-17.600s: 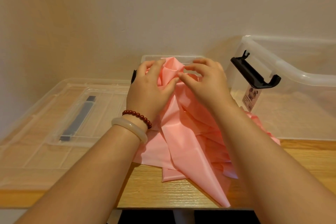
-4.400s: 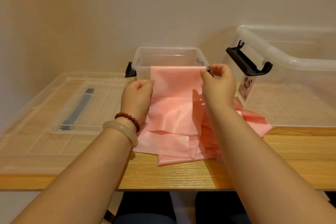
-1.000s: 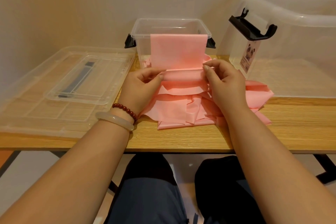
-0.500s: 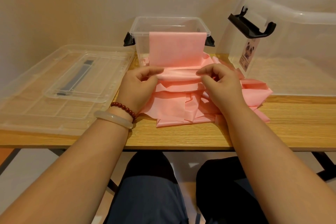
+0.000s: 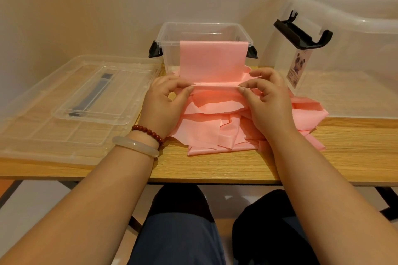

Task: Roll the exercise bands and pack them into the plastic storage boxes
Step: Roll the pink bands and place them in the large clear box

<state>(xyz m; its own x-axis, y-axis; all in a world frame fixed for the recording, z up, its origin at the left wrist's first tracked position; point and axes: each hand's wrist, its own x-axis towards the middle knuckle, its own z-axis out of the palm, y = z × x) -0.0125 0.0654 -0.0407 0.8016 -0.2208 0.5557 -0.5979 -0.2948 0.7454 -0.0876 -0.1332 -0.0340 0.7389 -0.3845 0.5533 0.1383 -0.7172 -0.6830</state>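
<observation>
The person is rolling, and the work looks to be at an early stage: the roll point(image 5: 215, 88) is only a thin tube. The left hand point(image 5: 163, 101) is pinching 1 end of it between thumb and fingertips, and the right hand point(image 5: 267, 101) is pinching the other end the same way, so the 2 hands are set apart by the width of the pink band point(image 5: 212, 60).

Above the roll, a flat panel of the band is hanging down the front wall of the small box point(image 5: 204, 28), its upper edge folded over the rim. Below the hands, the rest is lying in loose, overlapping folds on the wooden table point(image 5: 215, 168). Which of these 2 parts is feeding the roll cannot be told.

The next move probably calls for both hands turning together at an even rate, with the edges kept in line so that the tube is not coning to 1 side, and for the heap being drawn out flat as it is taken up.

The small box is showing no finished roll inside; how much of the band is hanging within it cannot be told. The large box point(image 5: 344, 60) at the right, with its black latch point(image 5: 301, 34), is showing no band through its clear walls. At the left, 2 clear lids point(image 5: 64, 135) are lying stacked.
</observation>
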